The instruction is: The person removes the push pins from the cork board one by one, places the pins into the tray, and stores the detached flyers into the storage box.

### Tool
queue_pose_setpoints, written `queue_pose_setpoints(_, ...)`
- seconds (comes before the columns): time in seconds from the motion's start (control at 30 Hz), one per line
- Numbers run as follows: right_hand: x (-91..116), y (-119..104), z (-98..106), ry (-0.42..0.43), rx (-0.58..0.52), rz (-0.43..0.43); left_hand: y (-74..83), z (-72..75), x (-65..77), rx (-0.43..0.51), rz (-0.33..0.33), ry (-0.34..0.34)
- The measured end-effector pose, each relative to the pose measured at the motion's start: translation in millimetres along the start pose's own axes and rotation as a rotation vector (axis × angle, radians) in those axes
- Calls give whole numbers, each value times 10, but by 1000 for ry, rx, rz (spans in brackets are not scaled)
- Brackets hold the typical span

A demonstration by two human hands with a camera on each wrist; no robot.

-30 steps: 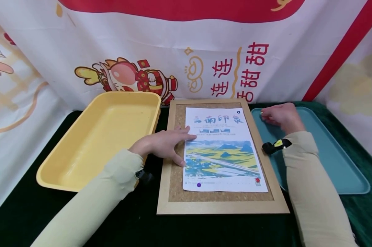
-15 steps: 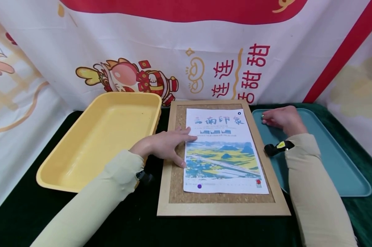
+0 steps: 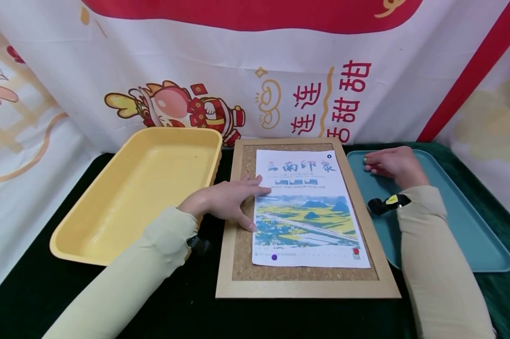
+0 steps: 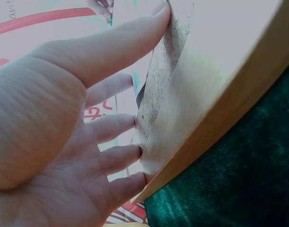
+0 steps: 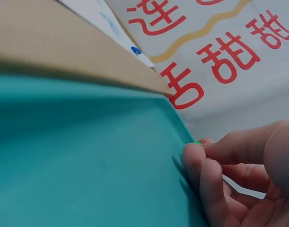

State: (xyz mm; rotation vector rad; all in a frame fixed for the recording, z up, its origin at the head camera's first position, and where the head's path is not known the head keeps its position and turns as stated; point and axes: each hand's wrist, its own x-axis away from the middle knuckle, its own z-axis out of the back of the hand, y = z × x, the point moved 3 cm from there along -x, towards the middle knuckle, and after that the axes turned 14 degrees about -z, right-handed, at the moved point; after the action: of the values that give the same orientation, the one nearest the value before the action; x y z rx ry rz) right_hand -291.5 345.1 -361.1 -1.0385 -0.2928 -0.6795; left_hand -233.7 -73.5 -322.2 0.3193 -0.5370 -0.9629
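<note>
A printed poster (image 3: 310, 221) lies on a wood-framed cork board (image 3: 301, 288) in the middle of the head view. Pushpins sit at three of its corners: a blue pushpin (image 5: 136, 50) at top right, a purple pushpin (image 3: 274, 257) at bottom left and a red pushpin (image 3: 356, 251) at bottom right. My left hand (image 3: 225, 200) rests with spread, straight fingers across the board's left side, touching the poster's left edge. Over the teal tray (image 3: 462, 226), my right hand (image 3: 399, 167) pinches a small green pushpin (image 5: 197, 142), mostly hidden by the fingertips.
A deep yellow tray (image 3: 132, 188) stands left of the board, partly behind my left forearm. Dark green cloth (image 3: 161, 310) covers the table. A white printed cloth backdrop (image 3: 221, 52) rises right behind the trays and board.
My right hand has shifted slightly to the right over the teal tray, still pinching. The left hand keeps its place on the board and poster.
</note>
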Motion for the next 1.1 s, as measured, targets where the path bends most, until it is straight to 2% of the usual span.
queue_pose_setpoints(0.5, -70, 29, -14, 17, -17, -10, -5, -10, 3, 6, 23, 10)
queue_pose_setpoints(0.83, -42, 56, 15, 29, 8, -6, -5, -26, -27, 7, 9, 1)
queue_pose_setpoints(1.1, -41, 48, 9, 25, -5, 24, 21, 0, 7, -1, 17, 5)
